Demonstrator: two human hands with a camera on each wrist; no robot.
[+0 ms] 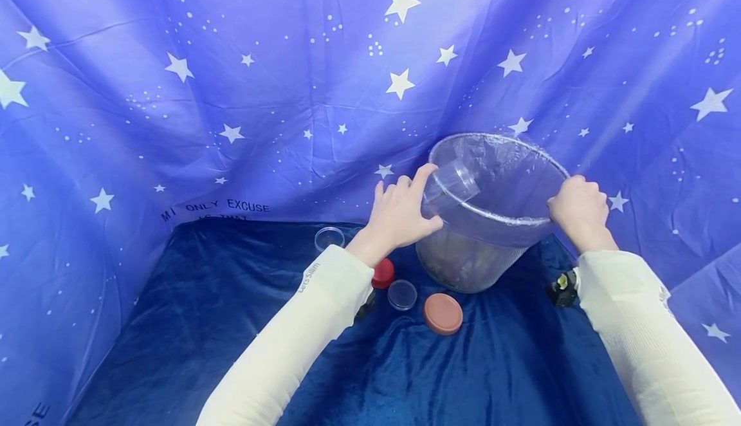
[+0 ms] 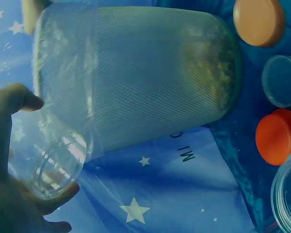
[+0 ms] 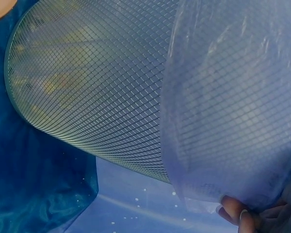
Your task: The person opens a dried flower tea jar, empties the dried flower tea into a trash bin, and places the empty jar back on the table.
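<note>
A wire-mesh wastebasket (image 1: 463, 255) lined with a clear plastic bag (image 3: 223, 97) stands tilted on the blue cloth. Something yellowish shows blurred through the mesh near its bottom. My left hand (image 1: 399, 212) holds a clear plastic jar (image 1: 454, 188) at the left side of the rim, fingers and thumb around it. The jar lies on its side, its far end over the basket's opening; in the left wrist view it is see-through, with no contents I can make out. My right hand (image 1: 581, 212) grips the rim and bag edge on the right.
Left of the basket, on the dark blue cloth (image 1: 231, 323), lie a red lid (image 1: 383, 273), a clear round piece (image 1: 402, 295) and a salmon-coloured lid (image 1: 443, 314). Another clear round container (image 1: 329, 239) is beyond my left wrist. A star-print curtain (image 1: 312, 91) hangs behind.
</note>
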